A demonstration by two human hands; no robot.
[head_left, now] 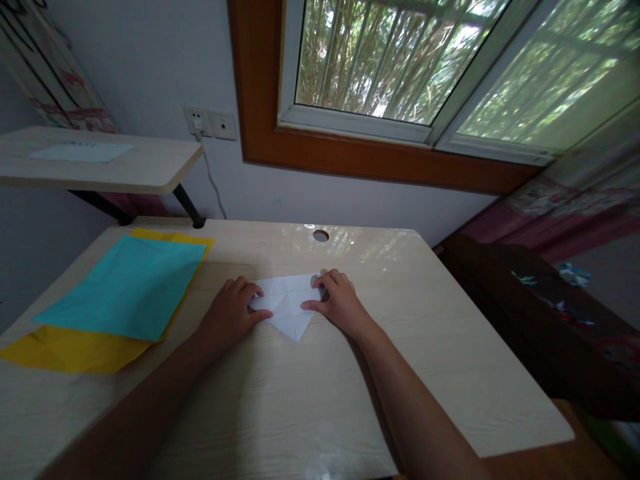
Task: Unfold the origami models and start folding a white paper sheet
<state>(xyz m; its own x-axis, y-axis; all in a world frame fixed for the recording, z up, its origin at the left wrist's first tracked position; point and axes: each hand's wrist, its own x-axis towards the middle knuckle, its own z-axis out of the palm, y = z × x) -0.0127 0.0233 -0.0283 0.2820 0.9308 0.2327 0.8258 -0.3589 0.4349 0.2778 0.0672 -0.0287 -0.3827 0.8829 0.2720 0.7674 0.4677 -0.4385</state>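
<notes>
A folded sheet of white paper (pixel 289 300) lies on the desk between my hands, crease lines crossing it and one corner pointing toward me. My left hand (pixel 234 307) grips its left end, with thumb and fingers curled around the edge. At the opposite end, my right hand (pixel 341 300) pinches the right corner between thumb and fingers. Part of each end of the paper is hidden under the fingertips.
Left of my hands, a light blue sheet (pixel 135 287) rests on a larger yellow sheet (pixel 95 350). A raised shelf (pixel 165 163) stands at the desk's back left, bearing a paper. The pale wooden desk (pixel 440 353) has a round cable hole near its back edge, below a window.
</notes>
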